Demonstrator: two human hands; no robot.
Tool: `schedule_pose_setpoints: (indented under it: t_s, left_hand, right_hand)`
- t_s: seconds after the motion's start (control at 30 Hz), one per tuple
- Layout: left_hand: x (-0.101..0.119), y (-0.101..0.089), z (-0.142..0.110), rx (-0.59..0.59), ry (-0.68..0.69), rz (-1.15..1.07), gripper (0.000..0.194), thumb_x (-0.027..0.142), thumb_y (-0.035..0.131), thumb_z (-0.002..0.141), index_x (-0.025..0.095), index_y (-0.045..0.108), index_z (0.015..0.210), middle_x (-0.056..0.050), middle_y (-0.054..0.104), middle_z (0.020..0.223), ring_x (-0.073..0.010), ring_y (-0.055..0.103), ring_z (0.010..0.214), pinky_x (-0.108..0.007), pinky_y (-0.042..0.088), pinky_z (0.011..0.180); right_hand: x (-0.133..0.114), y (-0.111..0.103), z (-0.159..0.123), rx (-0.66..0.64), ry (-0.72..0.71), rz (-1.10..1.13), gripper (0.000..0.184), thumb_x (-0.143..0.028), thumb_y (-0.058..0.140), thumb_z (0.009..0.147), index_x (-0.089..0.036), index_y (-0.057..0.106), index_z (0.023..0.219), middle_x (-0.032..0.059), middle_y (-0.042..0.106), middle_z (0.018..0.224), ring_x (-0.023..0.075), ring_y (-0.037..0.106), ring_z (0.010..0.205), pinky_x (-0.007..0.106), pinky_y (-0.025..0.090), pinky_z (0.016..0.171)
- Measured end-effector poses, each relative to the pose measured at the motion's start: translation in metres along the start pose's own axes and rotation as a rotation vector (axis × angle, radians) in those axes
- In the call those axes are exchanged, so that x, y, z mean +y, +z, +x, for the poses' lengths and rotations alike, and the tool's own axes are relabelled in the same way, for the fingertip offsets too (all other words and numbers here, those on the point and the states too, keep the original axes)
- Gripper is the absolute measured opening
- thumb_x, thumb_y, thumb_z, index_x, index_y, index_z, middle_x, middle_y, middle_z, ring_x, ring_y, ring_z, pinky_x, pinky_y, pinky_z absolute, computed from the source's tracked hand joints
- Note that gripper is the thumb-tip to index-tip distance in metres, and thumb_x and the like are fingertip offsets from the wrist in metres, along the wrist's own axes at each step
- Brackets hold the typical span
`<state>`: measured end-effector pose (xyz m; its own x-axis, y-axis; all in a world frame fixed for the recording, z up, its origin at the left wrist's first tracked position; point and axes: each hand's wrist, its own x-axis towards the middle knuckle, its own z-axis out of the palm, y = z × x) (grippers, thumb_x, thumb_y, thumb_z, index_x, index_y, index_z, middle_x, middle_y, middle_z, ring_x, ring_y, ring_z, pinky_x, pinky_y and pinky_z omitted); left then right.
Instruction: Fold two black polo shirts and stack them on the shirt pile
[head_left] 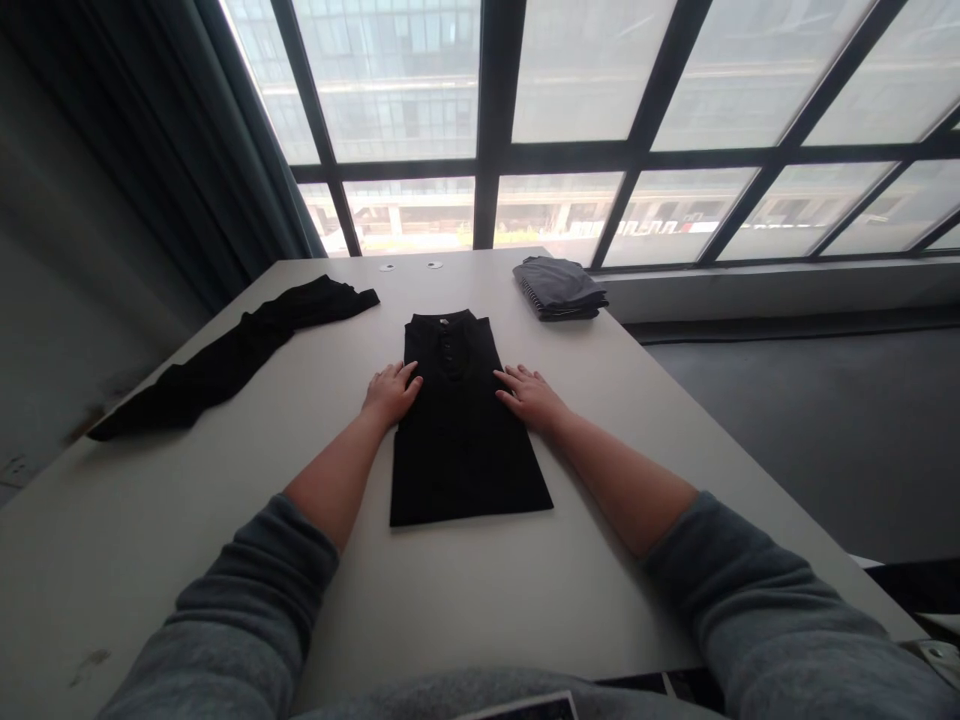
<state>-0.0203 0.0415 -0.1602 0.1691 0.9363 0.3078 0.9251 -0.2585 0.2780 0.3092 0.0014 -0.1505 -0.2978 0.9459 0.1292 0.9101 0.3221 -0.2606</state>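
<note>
Gray sleeves (244, 590) closest; left hand (392, 392) and right hand (531, 397) touch sides of black shirt (469, 445), fingers apart; might wrinkle if one hand pushes harder

Office-like room, large gridded window (581, 120), dark curtain (187, 140), plain white table (465, 600)

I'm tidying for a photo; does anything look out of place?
Yes: a long, bunched black cloth lies loosely on the left of the white table, unlike the flat, folded black shirt with neck buttons. A dark smudge also marks the table at lower left.
</note>
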Motion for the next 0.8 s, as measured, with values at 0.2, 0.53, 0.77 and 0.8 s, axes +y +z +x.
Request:
schedule_pose_setpoints:
  t_s: [0.2,0.53,0.77,0.8]
  left_hand:
    - [-0.007,0.007,0.014,0.002,0.023,-0.007,0.054,0.051,0.049,0.103,0.027,0.059,0.15,-0.011,0.053,0.157,-0.0339,0.044,0.148,-0.053,0.03,0.126]
    - [-0.021,0.019,0.06,0.021,-0.009,-0.05,0.055,0.053,0.044,0.104,0.026,0.061,0.149,-0.011,0.056,0.154,-0.0345,0.047,0.146,-0.052,0.033,0.124]
    - [-0.037,0.023,0.111,0.042,-0.075,-0.102,0.051,0.052,0.044,0.104,0.026,0.067,0.141,-0.008,0.06,0.152,-0.0319,0.05,0.145,-0.049,0.034,0.124]
    - [-0.039,0.024,0.119,0.037,-0.079,-0.115,0.05,0.052,0.045,0.103,0.027,0.068,0.14,-0.008,0.06,0.152,-0.0321,0.05,0.145,-0.049,0.033,0.125]
  right_hand:
    - [0.003,0.003,0.034,0.024,-0.001,0.011,0.058,-0.049,0.046,0.107,-0.028,0.043,0.162,0.008,0.038,0.168,0.0324,0.029,0.158,0.058,0.019,0.129]
    - [0.016,0.013,0.094,0.06,0.03,0.046,0.059,-0.054,0.042,0.108,-0.028,0.046,0.161,0.0095,0.039,0.167,0.0331,0.03,0.158,0.057,0.019,0.128]
    - [0.033,0.01,0.151,0.045,0.072,0.105,0.059,-0.055,0.039,0.108,-0.028,0.049,0.159,0.0081,0.042,0.166,0.0326,0.03,0.158,0.056,0.02,0.128]
    - [0.036,0.009,0.159,0.036,0.076,0.11,0.059,-0.055,0.04,0.108,-0.028,0.049,0.159,0.0081,0.041,0.166,0.0326,0.029,0.158,0.056,0.02,0.128]
